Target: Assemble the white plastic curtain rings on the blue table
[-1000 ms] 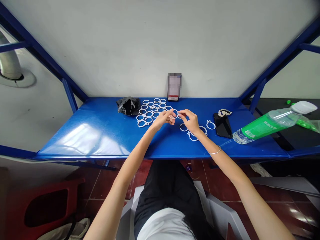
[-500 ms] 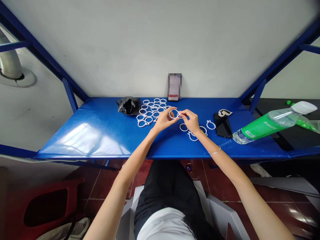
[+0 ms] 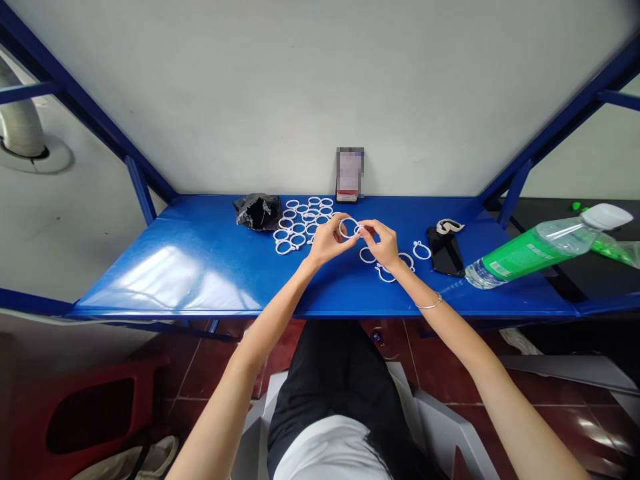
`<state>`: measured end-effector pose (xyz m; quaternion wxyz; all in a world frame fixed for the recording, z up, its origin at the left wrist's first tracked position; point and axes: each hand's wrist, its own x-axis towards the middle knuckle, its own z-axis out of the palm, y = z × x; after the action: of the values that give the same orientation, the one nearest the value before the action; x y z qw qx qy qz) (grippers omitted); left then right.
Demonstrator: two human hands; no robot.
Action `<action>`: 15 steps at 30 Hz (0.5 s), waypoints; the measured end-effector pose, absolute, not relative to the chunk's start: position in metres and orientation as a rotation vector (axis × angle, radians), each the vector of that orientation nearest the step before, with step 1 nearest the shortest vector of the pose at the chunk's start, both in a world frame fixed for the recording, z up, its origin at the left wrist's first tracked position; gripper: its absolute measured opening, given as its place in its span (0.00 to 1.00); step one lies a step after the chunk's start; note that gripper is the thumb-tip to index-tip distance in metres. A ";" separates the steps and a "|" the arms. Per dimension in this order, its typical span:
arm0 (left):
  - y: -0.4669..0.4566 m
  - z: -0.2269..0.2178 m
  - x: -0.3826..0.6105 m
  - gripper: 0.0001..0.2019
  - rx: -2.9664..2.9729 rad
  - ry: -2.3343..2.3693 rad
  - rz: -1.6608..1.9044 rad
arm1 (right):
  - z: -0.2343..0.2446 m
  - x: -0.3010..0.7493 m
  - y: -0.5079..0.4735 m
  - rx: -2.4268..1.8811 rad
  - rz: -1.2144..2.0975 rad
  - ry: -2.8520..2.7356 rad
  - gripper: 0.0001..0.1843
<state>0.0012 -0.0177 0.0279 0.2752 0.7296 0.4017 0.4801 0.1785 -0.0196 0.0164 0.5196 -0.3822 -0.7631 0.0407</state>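
Observation:
Over the middle of the blue table, both hands are on one white curtain ring (image 3: pixel 349 219). My left hand (image 3: pixel 326 241) grips its left side between thumb and fingers. At the ring's right side, the fingertips of my right hand (image 3: pixel 383 244) pinch it near a small loop, whose details are too small to make out. A flat cluster of white rings (image 3: pixel 299 233) lies beyond and left of my left hand. Several more rings (image 3: pixel 389 280) lie around and under my right wrist, partly hidden by it. One separate ring (image 3: pixel 422 258) with small knobs rests farther right.
A black plastic bag (image 3: pixel 257 212) lies open at the back left of the blue table (image 3: pixel 165 220). One phone (image 3: pixel 349 177) leans on the wall. Another black phone (image 3: pixel 446 252) lies at right, near a whitish strap (image 3: pixel 449 226) and a green-labelled bottle (image 3: pixel 535 250).
The held ring has shifted very slightly between my fingers, with its right end still pinched. Both hands stay almost in place, and nothing else on the table has moved.

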 end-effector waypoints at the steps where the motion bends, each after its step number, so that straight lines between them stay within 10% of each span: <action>1: -0.018 0.028 0.002 0.23 1.972 1.084 1.299 | 0.016 0.179 -0.020 -0.914 0.084 -1.835 0.14; 15: -0.018 0.029 -0.001 0.24 2.046 1.119 1.326 | 0.014 0.181 -0.019 -0.917 0.011 -1.879 0.13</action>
<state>-0.0005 -0.0179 0.0291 0.2274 0.7427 0.4062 0.4813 0.1807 -0.0186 0.0143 0.5014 -0.3793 -0.7776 0.0047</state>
